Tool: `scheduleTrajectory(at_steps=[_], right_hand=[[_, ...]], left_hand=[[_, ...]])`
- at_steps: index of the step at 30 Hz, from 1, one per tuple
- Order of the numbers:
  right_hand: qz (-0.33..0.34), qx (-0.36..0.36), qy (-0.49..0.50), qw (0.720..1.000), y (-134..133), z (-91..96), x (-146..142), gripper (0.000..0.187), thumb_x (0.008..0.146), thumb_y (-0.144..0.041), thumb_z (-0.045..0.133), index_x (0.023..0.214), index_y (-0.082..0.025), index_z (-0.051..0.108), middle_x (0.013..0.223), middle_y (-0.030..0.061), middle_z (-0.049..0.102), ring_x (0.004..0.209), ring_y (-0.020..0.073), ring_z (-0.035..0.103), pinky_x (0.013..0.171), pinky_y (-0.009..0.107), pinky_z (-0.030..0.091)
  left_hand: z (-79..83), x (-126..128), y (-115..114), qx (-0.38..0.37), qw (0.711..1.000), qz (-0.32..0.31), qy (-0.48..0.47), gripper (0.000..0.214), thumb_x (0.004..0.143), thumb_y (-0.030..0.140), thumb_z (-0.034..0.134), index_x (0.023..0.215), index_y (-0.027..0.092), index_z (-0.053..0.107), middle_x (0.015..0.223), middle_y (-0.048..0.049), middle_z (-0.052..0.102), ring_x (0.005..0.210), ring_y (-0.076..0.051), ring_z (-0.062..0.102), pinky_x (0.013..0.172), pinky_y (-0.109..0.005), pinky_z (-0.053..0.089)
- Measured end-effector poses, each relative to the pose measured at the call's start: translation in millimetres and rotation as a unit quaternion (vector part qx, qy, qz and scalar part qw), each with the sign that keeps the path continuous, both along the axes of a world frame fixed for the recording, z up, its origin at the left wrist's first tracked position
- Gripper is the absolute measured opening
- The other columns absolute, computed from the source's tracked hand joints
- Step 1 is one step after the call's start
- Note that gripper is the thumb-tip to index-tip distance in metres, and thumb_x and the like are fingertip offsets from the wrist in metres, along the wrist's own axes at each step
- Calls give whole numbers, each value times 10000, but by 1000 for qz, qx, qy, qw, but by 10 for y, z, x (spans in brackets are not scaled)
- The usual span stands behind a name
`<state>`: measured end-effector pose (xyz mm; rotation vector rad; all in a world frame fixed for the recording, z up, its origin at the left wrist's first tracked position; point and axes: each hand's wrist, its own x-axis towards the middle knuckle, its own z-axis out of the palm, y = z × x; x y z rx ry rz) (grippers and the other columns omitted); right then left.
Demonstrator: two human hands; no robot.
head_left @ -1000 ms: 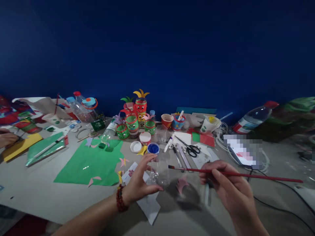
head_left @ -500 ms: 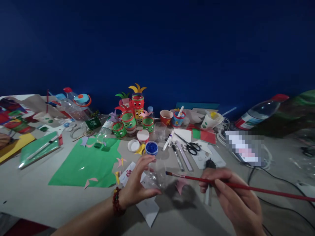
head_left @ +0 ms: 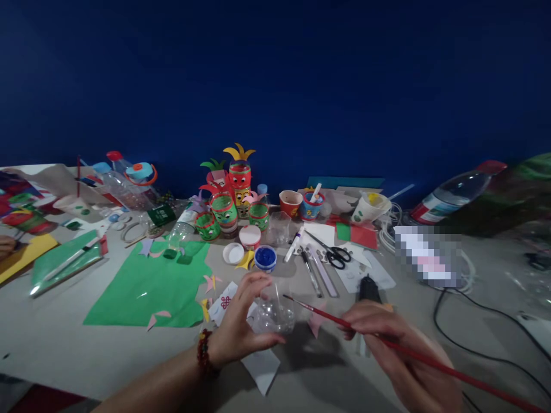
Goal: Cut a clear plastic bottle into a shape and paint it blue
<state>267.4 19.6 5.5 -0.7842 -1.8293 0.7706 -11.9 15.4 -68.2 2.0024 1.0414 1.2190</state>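
My left hand [head_left: 241,321], with a beaded bracelet at the wrist, curves its fingers and thumb around a clear plastic cup piece [head_left: 275,312], which looks like the cut end of a bottle. A long red paintbrush [head_left: 327,315] is pinched in my right hand [head_left: 391,338]. Its bristle tip lies close to the clear piece; whether they touch I cannot tell. Just beyond stands an open pot of blue paint [head_left: 265,258], beside a white lid [head_left: 233,253]. A pink paper scrap [head_left: 317,322] lies under the brush.
Green paper [head_left: 146,287] covers the left side. Black scissors [head_left: 338,256], a pen [head_left: 310,272] and a black-handled tool [head_left: 368,288] lie towards the right. Painted face cups [head_left: 224,212] line the back near the blue wall. Another person's hand [head_left: 6,245] shows at the far left.
My right hand has tilted the brush, so its tip sits slightly further left and higher, nearer the clear piece. My left hand has barely moved.
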Motion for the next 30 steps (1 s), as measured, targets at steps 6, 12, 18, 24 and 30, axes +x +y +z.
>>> scheduleTrajectory(at_steps=[6,12,18,24,30], right_hand=[[6,-40,29,999,-12,19,14,186,909,-136,566,973,-254,696,829,48,734,821,212,703,726,306,586],[21,-114,135,984,-8,-52,-1,145,943,-192,561,947,-210,705,801,72,718,720,205,688,635,317,579],[-18,-96,174,980,36,-201,-54,230,982,-225,504,1092,-242,705,955,81,758,775,216,718,660,345,611],[-81,14,-58,995,16,-270,-247,276,949,-203,549,1189,-294,651,1172,52,710,1067,208,679,910,314,573],[-85,63,-86,991,-78,-405,-431,376,881,-155,639,1234,-272,580,1195,81,677,1124,225,650,906,321,586]], left_hand=[[36,10,5,-23,999,-17,-21,849,738,517,779,1449,295,371,1379,-161,439,1299,-373,429,968,-493,495],[17,-31,-24,-69,995,-58,-44,836,750,456,786,1468,319,380,1438,-154,403,1360,-399,360,944,-469,520],[-19,16,-44,-183,956,-116,-196,873,766,374,791,1484,331,296,1484,-164,382,1342,-393,412,939,-481,510],[69,83,-26,-241,904,-206,-287,718,758,443,791,1370,286,450,1496,-166,356,1293,-395,473,914,-481,518],[119,80,-46,-298,871,-218,-324,613,827,461,719,1379,297,509,1434,-131,444,1291,-361,481,981,-490,490]])
